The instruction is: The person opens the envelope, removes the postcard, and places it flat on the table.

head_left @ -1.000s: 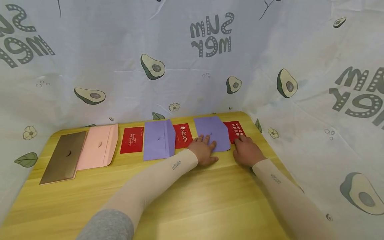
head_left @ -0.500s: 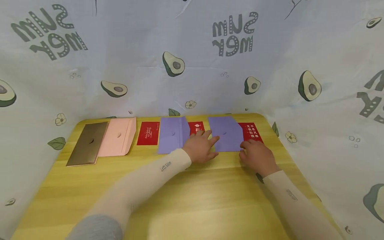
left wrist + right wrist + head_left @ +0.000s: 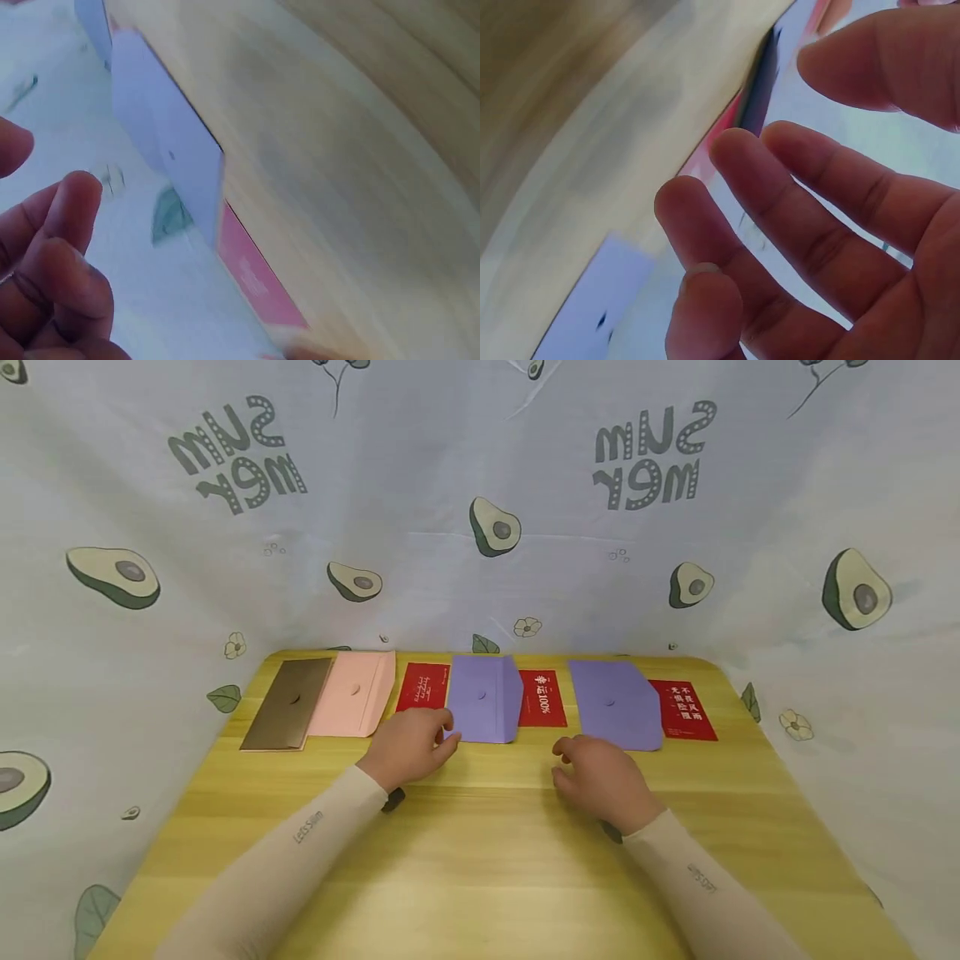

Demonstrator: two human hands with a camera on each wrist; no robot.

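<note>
My left hand, fingers loosely bent and holding nothing, hovers by the front of a red card and the left purple envelope. In the left wrist view, its fingers are apart from that purple envelope. My right hand hangs in front of the right purple envelope, also with nothing in it. The right wrist view shows its fingers spread and relaxed. A second red card lies between the purple envelopes. Another red card with white characters lies at the right envelope's flap.
On the left of the row, a brown envelope overlaps a pink envelope with its flap open. The row lies along the back edge of the wooden table. A printed avocado cloth hangs behind and at both sides.
My left hand has lifted off the right purple envelope and moved left. My right hand has drawn back from the rightmost red card, toward the left. The head view has turned left.
</note>
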